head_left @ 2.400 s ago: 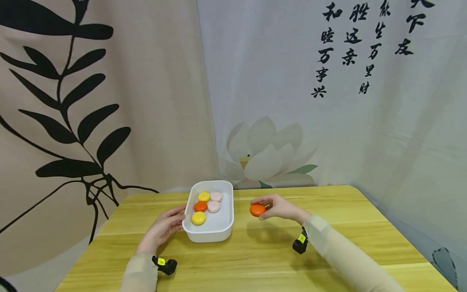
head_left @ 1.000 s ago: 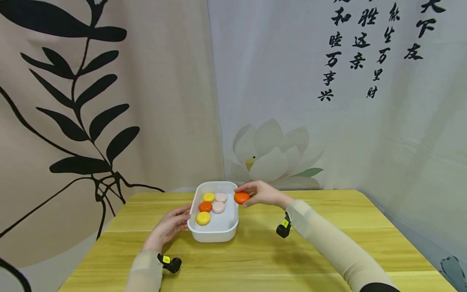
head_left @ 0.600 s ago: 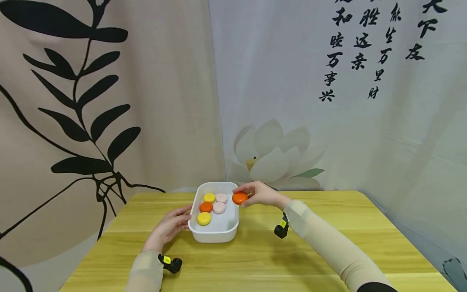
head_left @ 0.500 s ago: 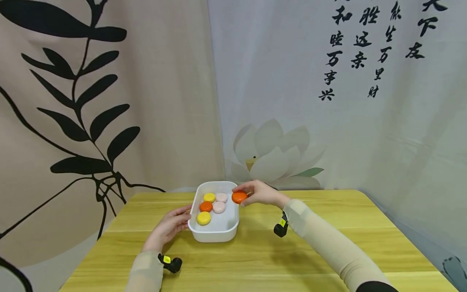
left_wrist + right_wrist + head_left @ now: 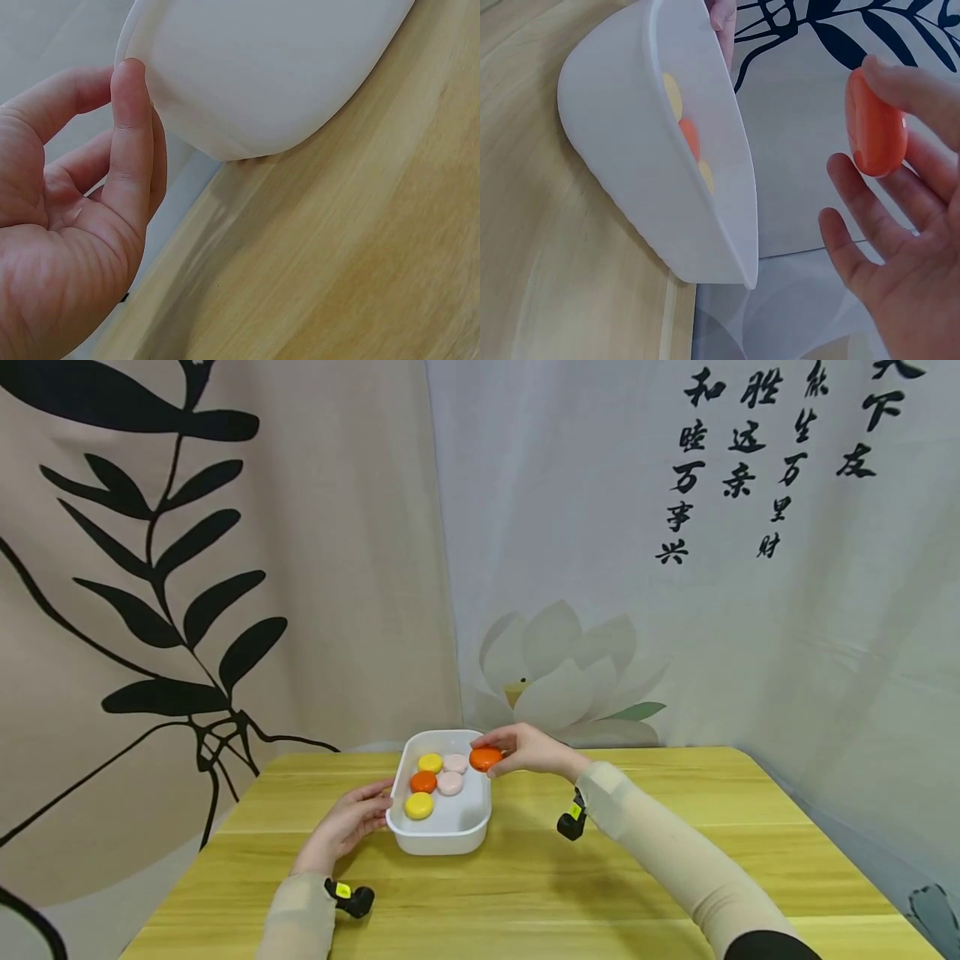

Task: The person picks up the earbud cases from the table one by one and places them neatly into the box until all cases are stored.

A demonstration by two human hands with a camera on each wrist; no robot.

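Note:
A white rectangular container (image 5: pixel 441 843) stands on the wooden table. My left hand (image 5: pixel 345 827) holds its left rim; in the left wrist view the fingertips meet at that edge, with the thumb tip hidden. My right hand (image 5: pixel 534 750) pinches a glossy orange disc (image 5: pixel 486 759) over the container's right rim. The right wrist view shows this disc (image 5: pixel 876 124) between thumb and fingers, the other fingers spread. Inside the container lie an orange disc (image 5: pixel 423 782), two yellow discs, one nearer (image 5: pixel 418 806) and one farther (image 5: pixel 430 763), and two pale pink discs (image 5: pixel 450 783).
The light wooden table (image 5: pixel 600 877) extends around the container, its far edge just behind it. A hanging cloth (image 5: pixel 352 568) with printed leaves, a lotus and writing closes off the back. A black camera (image 5: pixel 352 900) is strapped to each wrist.
My right hand has carried the orange disc leftward from the table's right side to above the container's right rim. The left hand stays at the left rim, and the discs inside keep their arrangement.

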